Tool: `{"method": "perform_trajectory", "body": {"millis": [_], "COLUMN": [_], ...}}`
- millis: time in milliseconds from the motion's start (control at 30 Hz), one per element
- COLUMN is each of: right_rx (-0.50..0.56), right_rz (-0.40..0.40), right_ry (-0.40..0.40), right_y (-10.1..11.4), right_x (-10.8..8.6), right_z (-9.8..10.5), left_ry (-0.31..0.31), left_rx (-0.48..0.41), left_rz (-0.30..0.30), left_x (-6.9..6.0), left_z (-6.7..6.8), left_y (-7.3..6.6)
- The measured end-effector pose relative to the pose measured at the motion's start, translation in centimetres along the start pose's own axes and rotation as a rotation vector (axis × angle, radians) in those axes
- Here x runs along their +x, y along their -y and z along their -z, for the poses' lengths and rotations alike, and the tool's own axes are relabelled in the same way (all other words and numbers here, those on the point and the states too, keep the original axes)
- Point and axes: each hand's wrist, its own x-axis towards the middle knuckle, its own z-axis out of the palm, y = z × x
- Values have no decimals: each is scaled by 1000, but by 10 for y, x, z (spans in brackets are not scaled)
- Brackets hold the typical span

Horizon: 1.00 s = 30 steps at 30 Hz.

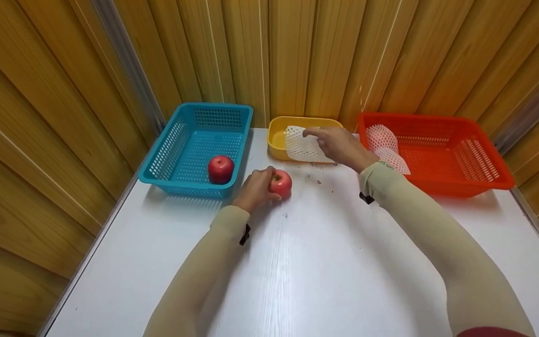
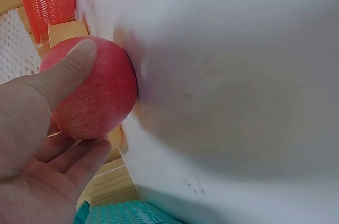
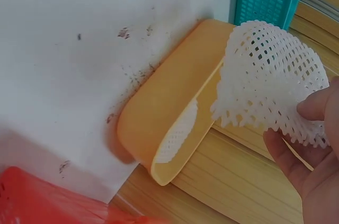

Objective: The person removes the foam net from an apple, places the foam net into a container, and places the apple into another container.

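Observation:
A red apple (image 1: 280, 184) stands on the white table, and my left hand (image 1: 258, 189) grips it from the left side. In the left wrist view my thumb lies over the apple (image 2: 98, 89), with the fingers of the hand (image 2: 47, 144) beneath. My right hand (image 1: 342, 147) pinches a white foam net sleeve (image 1: 304, 146) above the yellow basket (image 1: 279, 152). The right wrist view shows the sleeve (image 3: 273, 75) hanging from the thumb and fingers of the hand (image 3: 312, 150), its one end spread wide. Another piece of white net (image 3: 177, 134) lies inside the yellow basket.
On the left is a blue-green basket (image 1: 164, 182) with one red apple (image 1: 221, 169) in it. A red-orange basket (image 1: 466, 185) stands on the right, holding net-wrapped items (image 1: 382, 140) at its left end. Wood-patterned panels (image 1: 316, 56) rise behind the baskets.

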Motion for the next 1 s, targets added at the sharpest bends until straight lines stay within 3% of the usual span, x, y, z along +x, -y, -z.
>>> {"method": "perform_trajectory", "body": {"millis": [300,667,1000], "right_rx": [47,82,197], "right_rz": [-5,-40,-156], "right_ry": [-26,-90,-43], "right_y": [-4,-11,-18], "right_x": [14,34,48], "right_z": [3,6,-8], "left_ry": [-3,13,23], "left_rx": [-28,-38,-30], "left_rz": [-33,13,30], "left_x": [0,0,1], "left_z": [-3,0,0], "left_y": [2,0,-1]}}
